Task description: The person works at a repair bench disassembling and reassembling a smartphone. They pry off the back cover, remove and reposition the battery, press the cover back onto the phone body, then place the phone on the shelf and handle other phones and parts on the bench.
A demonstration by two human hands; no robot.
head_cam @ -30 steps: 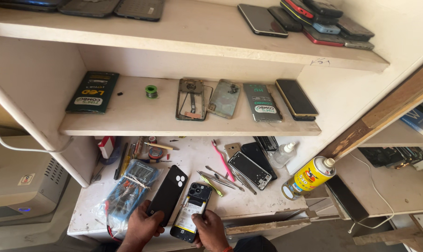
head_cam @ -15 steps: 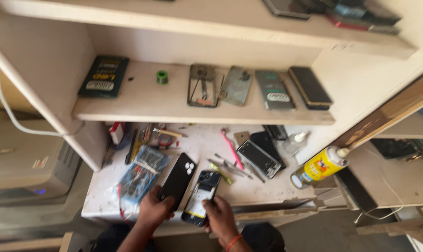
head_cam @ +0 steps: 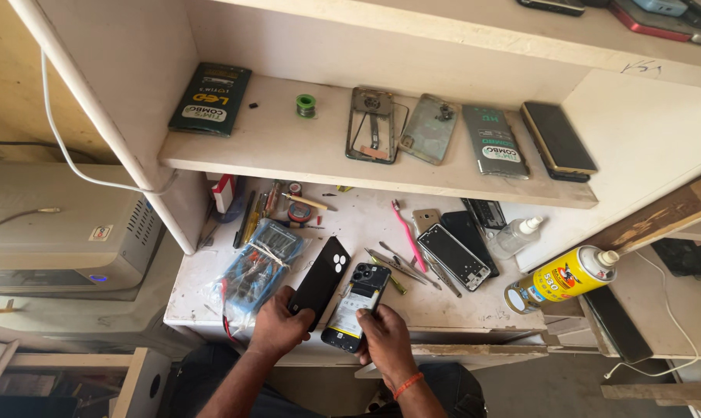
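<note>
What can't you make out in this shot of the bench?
Head view only:
- Lower end of the opened phone: covered by the right hand.
- Black back cover: bottom edge under the left hand.
- Top-shelf phones: cut by frame edge.
- Small bench tools: too small to identify.

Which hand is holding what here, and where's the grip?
Left hand grips the black back cover by its near lower end. Right hand holds the opened phone at its near lower edge. Both lie on the workbench.

A black back cover (head_cam: 319, 282) lies under the left hand (head_cam: 277, 329), the opened phone (head_cam: 356, 306) beside it under the right hand (head_cam: 385, 344). Tweezers (head_cam: 397, 267) lie beyond the right hand, a bagged pouch (head_cam: 254, 271) left of the left hand.
</note>
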